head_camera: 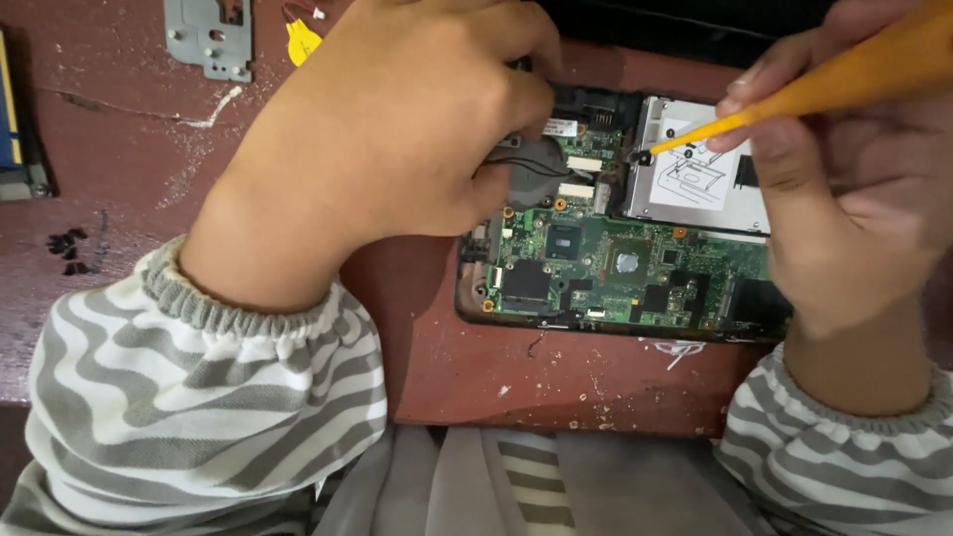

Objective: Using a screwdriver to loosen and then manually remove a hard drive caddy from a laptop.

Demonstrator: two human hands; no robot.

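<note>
An opened laptop base with a green circuit board lies on a worn red table. A silver drive in its metal caddy sits at the board's upper right. My right hand grips a yellow-handled screwdriver, whose tip rests on a screw at the caddy's upper left corner. My left hand is curled over the board's upper left, fingers pressing near black wires and a round grey part. Whether it holds anything is hidden. Both wrists wear grey-and-white striped sleeves.
A grey metal bracket and a small yellow part with wires lie at the table's top left. A dark device edge sits at far left, with small black screws below it. White debris dots the table.
</note>
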